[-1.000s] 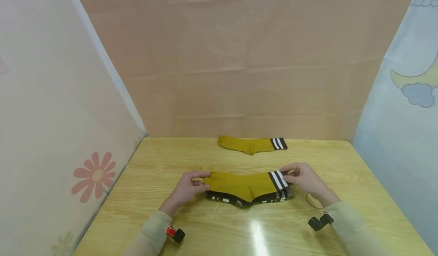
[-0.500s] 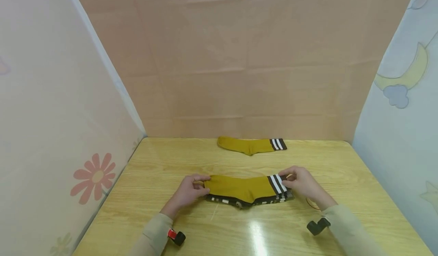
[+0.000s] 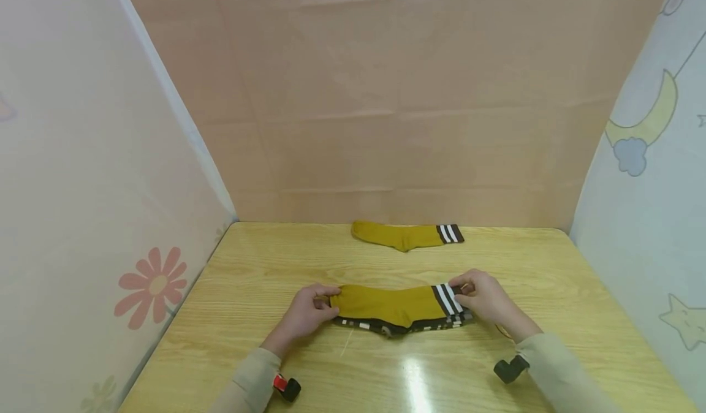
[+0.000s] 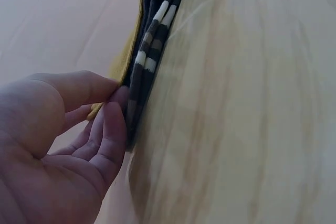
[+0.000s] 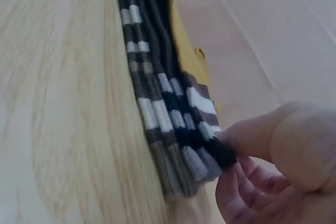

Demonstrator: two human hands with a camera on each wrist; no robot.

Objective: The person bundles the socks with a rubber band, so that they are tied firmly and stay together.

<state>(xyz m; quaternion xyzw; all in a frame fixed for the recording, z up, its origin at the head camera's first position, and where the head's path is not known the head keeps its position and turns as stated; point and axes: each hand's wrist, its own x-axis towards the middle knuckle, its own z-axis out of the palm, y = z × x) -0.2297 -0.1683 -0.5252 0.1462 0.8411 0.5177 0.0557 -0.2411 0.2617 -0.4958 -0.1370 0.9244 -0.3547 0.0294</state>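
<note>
Pinching the toe end of a mustard sock (image 3: 380,306), the left hand (image 3: 305,312) has thumb and fingers nearly together; right hand (image 3: 485,296) has the striped cuff nipped likewise. It's atop some dark socks (image 5: 147,114) on the table (image 3: 248,266), lol.

Pale beige sleeves (image 3: 557,364) are worn at lower left and right; black wrist devices (image 3: 511,369) are attached, the left marked red.

Dark socks (image 3: 386,329) mostly hidden, sleeves (image 3: 557,367) (both) cropped
</note>
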